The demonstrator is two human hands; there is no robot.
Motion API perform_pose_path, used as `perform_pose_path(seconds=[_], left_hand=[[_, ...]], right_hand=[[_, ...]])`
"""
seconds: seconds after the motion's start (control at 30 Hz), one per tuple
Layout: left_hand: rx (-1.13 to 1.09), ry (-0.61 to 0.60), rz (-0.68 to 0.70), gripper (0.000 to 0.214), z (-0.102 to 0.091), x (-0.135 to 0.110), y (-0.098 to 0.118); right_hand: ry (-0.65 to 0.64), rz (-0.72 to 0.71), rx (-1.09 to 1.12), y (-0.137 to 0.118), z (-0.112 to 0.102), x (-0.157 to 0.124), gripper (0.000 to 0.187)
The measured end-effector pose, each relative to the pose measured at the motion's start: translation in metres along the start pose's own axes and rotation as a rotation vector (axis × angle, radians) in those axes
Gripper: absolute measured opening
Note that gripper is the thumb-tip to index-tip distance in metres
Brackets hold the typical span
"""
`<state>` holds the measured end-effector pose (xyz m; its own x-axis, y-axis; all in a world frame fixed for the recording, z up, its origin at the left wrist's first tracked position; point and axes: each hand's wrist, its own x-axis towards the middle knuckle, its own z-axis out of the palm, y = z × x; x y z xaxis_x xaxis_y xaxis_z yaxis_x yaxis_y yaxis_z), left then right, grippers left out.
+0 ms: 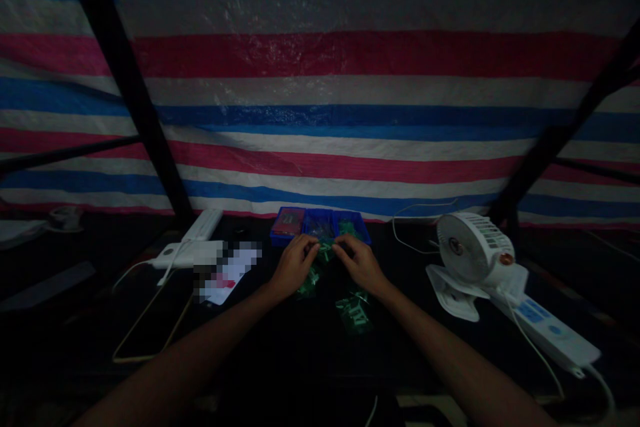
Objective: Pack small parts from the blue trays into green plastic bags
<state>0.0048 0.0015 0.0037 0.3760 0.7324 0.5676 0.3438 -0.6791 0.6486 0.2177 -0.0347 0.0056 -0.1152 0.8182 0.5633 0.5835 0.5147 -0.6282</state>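
1. A green plastic piece [325,252] is held up between the left hand [294,265] and the right hand [361,265], at the tips of the fingers [314,248].
2. The fingers of both hands are curled in and brought close together around it; whether it is clamped cannot be told in the dim light.
3. Two more green clusters are laid on the table [90,320]: one [309,282] at 6 o'clock from the left hand, the other [353,310] at 6 o'clock from the right.
4. A blue tray [287,230] with three compartments is placed at 12 o'clock, just beyond the fingers, and a red item [289,221] is seen in its left compartment.
5. A blurred card [230,273] is lying at 9 o'clock, near the left hand.
6. A white fan [473,250] is set at 3 o'clock, well apart from the right hand, and a power strip [545,330] is lying at 4 o'clock.
7. Open table is left at 6 o'clock, below the clusters.
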Motion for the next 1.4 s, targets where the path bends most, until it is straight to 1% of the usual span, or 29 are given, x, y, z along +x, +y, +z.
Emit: perform_pose_path(seconds=[0.17, 0.3, 0.4, 0.83, 1.0, 1.2, 1.4], left_hand=[[-0.015, 0.001, 0.01, 0.022, -0.0006, 0.0006, 0.0011], [-0.014, -0.003, 0.019, 0.022, -0.0009, 0.0004, 0.0003], [-0.016, -0.008, 0.025, 0.022, -0.0008, -0.0001, 0.0002], [0.034, -0.035, 0.036, 0.018, 0.0033, -0.001, -0.0071], [0.012, -0.023, 0.041, 0.015, 0.0014, -0.0005, -0.0036], [0.015, -0.026, 0.043, 0.017, -0.002, 0.0004, 0.0024], [0.027, -0.008, 0.031, 0.017, -0.0004, 0.0004, 0.0014]], right_hand=[[-0.023, 0.015, -0.001, -0.0023, -0.0011, 0.0002, 0.02], [-0.021, -0.016, 0.005, -0.0038, -0.001, 0.0007, 0.022], [-0.03, -0.027, 0.003, -0.0043, -0.0005, 0.0006, 0.019], [-0.005, -0.033, -0.023, -0.0039, 0.0009, 0.0005, 0.018], [-0.02, -0.016, -0.004, -0.0028, 0.0013, 0.0, 0.018], [-0.049, -0.016, -0.004, -0.0035, 0.002, -0.0005, 0.021], [-0.044, -0.021, -0.004, -0.0023, 0.0023, -0.0006, 0.02]])
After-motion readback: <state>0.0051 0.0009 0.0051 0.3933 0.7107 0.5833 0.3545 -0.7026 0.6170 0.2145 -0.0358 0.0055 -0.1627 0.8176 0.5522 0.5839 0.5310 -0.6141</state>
